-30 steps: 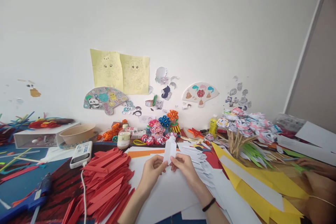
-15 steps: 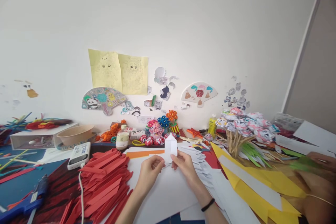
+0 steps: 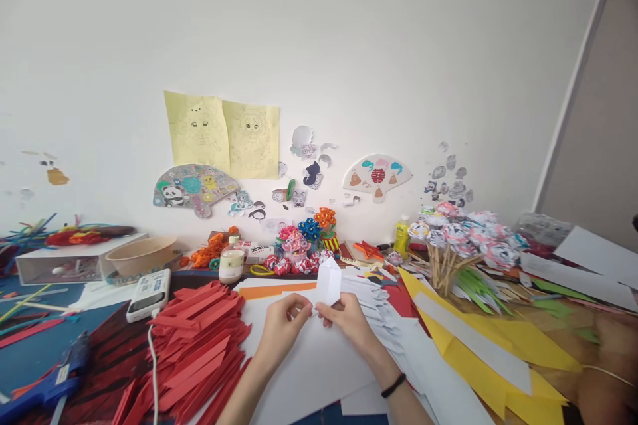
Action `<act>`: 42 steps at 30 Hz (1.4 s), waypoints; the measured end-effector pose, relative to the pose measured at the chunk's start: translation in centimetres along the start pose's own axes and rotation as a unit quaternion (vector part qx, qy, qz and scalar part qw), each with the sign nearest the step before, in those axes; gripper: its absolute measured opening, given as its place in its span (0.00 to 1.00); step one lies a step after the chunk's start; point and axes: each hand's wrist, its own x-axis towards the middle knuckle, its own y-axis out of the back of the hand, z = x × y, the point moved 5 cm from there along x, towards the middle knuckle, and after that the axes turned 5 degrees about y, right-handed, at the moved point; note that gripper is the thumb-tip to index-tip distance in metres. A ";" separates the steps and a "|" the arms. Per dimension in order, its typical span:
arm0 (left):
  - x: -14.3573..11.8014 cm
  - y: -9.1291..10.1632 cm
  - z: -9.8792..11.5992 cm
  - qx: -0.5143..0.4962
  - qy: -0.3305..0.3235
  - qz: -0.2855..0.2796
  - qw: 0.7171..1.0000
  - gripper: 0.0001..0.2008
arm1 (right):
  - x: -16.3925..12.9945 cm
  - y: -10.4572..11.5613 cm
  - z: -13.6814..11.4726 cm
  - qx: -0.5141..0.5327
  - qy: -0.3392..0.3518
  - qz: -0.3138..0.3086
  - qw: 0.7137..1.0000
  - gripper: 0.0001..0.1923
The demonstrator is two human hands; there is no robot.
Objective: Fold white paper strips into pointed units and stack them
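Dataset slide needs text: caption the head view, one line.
Right hand holding folded white paper, left hand close by, red strips piled at left.

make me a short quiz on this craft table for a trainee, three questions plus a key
1. True or false: the right hand pinches the small folded white paper piece.

2. Multiple choice: the thin black band is on which wrist?
a) left
b) right
c) both

3. Fill in the blank: the heap of red folded paper strips lies to the ____ of the yellow folded paper sheets.

Key: 1. true; 2. b; 3. left
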 end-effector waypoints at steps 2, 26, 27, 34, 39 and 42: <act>-0.1 -0.1 0.2 0.011 -0.002 -0.009 1.000 0.11 | -0.1 -0.1 -0.1 0.006 0.003 -0.003 1.000 0.16; -0.3 -0.1 1.0 0.038 -0.028 -0.033 0.998 0.11 | -0.2 -0.2 -0.7 0.002 0.011 -0.039 0.999 0.17; -0.4 -0.1 1.1 0.039 -0.030 -0.033 0.998 0.11 | -0.2 -0.2 -0.7 0.000 0.011 -0.040 0.999 0.17; -0.5 0.1 1.4 0.043 -0.029 -0.033 0.998 0.10 | -0.1 0.0 -0.1 -0.020 0.010 -0.042 0.999 0.17; -0.5 0.2 1.6 0.052 -0.025 -0.032 0.998 0.11 | -0.1 -0.1 -0.1 -0.029 0.015 -0.059 0.998 0.16; -0.5 0.1 1.4 0.056 -0.025 -0.029 0.998 0.10 | -0.2 -0.1 -0.3 -0.037 0.012 -0.056 0.998 0.16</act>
